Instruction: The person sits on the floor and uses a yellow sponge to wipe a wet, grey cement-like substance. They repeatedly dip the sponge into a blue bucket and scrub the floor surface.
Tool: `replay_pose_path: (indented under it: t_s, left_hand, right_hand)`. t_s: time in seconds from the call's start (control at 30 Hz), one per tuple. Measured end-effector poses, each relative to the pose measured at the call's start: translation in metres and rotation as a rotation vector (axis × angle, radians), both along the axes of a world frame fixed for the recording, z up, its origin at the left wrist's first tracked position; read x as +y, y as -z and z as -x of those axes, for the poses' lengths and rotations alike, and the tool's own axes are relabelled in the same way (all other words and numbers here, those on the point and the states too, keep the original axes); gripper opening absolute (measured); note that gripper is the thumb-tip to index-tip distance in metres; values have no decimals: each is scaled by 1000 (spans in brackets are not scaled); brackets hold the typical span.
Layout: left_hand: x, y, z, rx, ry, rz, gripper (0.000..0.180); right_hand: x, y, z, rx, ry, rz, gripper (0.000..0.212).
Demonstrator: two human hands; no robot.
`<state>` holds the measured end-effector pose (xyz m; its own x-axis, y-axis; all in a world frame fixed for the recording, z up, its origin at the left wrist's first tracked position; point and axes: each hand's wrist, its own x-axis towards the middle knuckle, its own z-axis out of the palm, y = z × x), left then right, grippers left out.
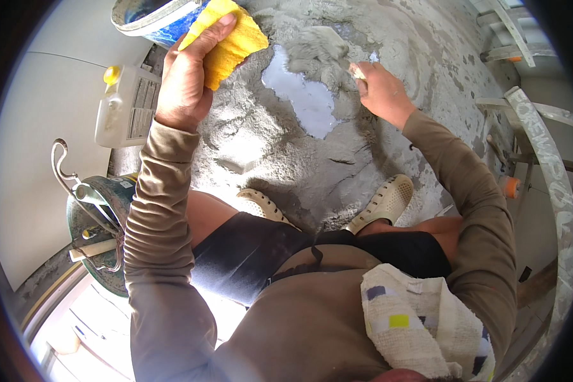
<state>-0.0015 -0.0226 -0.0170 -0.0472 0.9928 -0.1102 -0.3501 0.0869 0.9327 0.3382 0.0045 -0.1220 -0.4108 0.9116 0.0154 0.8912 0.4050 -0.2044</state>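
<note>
- two hands show, one sponge, one bucket, one canister, two clogs, one cloth, one green pail.
- the left hand is raised toward eleven o'clock of the view, fingers and thumb closed round a yellow sponge; the thumb lies across the sponge's top and the fingers wrap its lower edge, so the grasp is narrow and full of sponge.
- the sponge sits just at four o'clock of a blue-and-white bucket, whose rim is cut by the top edge of the view; whether sponge and bucket touch i cannot tell.
- the right hand is at one o'clock, fingers curled down onto a mound of wet grey mortar; a pale handle end shows at its fingertips, but how firmly it is gripped i cannot tell.
- a puddle of water lies between the two hands, at seven o'clock of the mound, inside a wide bed of grey mortar.
- a white plastic canister with a yellow cap lies at nine o'clock of the left wrist.
- two cream perforated clogs: one at centre, one to its three o'clock, both on the mortar-stained floor.
- a checked white cloth hangs at five o'clock, on the person's front.
- a green pail with tools stands at eight o'clock.
</note>
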Motion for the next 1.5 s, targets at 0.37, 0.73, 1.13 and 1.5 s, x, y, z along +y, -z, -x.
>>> replay_pose_path:
  t_s: [0.37,0.73,1.13,1.5]
  left_hand:
    - [5,8,3,-29,32,79,44]
    - [2,18,-7,17,139,125,46]
    - [-3,8,-14,17,148,70,44]
    - [-4,5,-7,-11,70,85,45]
  right_hand:
    - [26,16,-190,167,663,279,32]
    - [-116,80,-208,114,804,577,36]
    - [-143,71,-121,977,1191,825,16]
    - [-93,29,-75,627,701,575,26]
